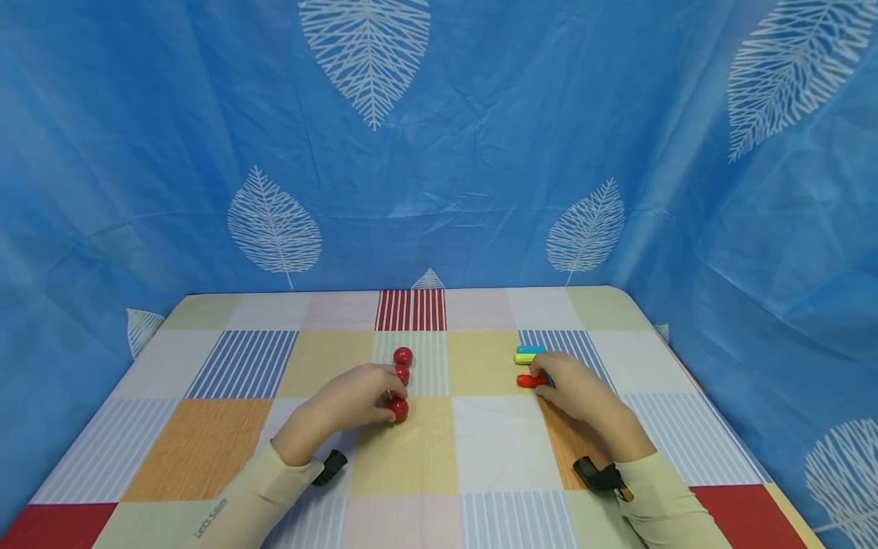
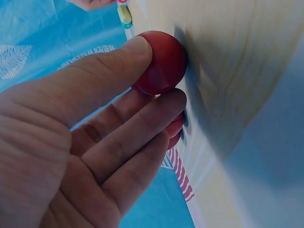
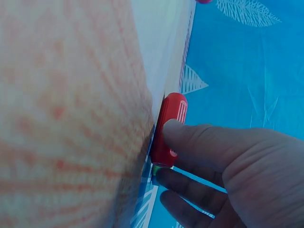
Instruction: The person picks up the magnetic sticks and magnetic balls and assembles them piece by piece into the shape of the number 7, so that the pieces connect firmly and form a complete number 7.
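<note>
My left hand [image 1: 360, 396] pinches a glossy red ball [image 2: 166, 64] between thumb and fingers, low over the tablecloth. Just beyond it are two more red balls [image 1: 402, 356], partly covered by the fingers in the left wrist view. On the other side, my right hand [image 1: 575, 386] holds a short red highlighter-like stick [image 3: 166, 128], thumb on one side and fingers on the other. Behind that stick lie a yellow-green stick [image 1: 524, 358] and a blue stick [image 1: 531, 349] of similar shape, side by side. The fingers hide part of the yellow-green one.
A patchwork-patterned cloth [image 1: 411, 457] covers the table. Blue curtains [image 1: 439, 191] with white leaf prints hang behind it and at both sides. Each wrist carries a black strap-on camera [image 1: 331, 467].
</note>
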`<state>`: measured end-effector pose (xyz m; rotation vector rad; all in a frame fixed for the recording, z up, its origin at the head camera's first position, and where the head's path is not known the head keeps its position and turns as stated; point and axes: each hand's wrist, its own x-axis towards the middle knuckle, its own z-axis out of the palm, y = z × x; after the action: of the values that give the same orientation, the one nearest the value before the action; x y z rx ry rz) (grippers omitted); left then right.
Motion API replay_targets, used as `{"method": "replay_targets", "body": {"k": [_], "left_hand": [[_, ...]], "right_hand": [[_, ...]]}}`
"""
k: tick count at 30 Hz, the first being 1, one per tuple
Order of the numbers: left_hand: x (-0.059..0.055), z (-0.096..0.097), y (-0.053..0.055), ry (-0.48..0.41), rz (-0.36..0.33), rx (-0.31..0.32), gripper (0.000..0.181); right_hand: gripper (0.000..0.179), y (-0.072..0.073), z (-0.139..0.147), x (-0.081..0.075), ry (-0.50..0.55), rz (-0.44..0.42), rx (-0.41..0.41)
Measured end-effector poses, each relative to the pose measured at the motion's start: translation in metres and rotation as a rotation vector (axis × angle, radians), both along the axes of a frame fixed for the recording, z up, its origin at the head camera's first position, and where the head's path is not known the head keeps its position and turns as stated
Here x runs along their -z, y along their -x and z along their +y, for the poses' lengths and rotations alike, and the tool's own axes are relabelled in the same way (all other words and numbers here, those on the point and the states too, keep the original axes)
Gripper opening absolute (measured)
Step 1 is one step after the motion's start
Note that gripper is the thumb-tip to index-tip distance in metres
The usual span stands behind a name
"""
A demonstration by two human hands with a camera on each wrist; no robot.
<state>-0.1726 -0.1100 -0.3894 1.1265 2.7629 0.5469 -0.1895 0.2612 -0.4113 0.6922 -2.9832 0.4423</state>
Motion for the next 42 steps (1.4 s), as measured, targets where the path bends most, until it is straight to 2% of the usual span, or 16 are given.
{"method": "replay_targets", "body": {"k": [5, 10, 20, 28, 42], "left_hand": [[0.001, 0.002, 0.0, -0.008, 0.004, 0.035, 0.021], [0.002, 0.003, 0.001, 0.0, 0.007, 0.037, 0.022], [0.002, 0.005, 0.0, 0.012, 0.0, 0.019, 0.021], [0.003, 0.007, -0.001, 0.004, 0.028, 0.046, 0.019], [0.007, 0.012, -0.004, -0.008, 0.03, 0.039, 0.02]], "right_hand": [[0.023, 0.0, -0.002, -0.001, -0.002, -0.028, -0.02], [0.022, -0.004, -0.006, -0.003, -0.027, -0.02, -0.076], [0.019, -0.009, -0.015, -0.006, -0.023, -0.048, -0.101], [0.017, -0.008, -0.019, -0.005, -0.032, -0.047, -0.182], [0.02, -0.014, -0.033, -0.007, -0.017, 0.015, -0.237]]}}
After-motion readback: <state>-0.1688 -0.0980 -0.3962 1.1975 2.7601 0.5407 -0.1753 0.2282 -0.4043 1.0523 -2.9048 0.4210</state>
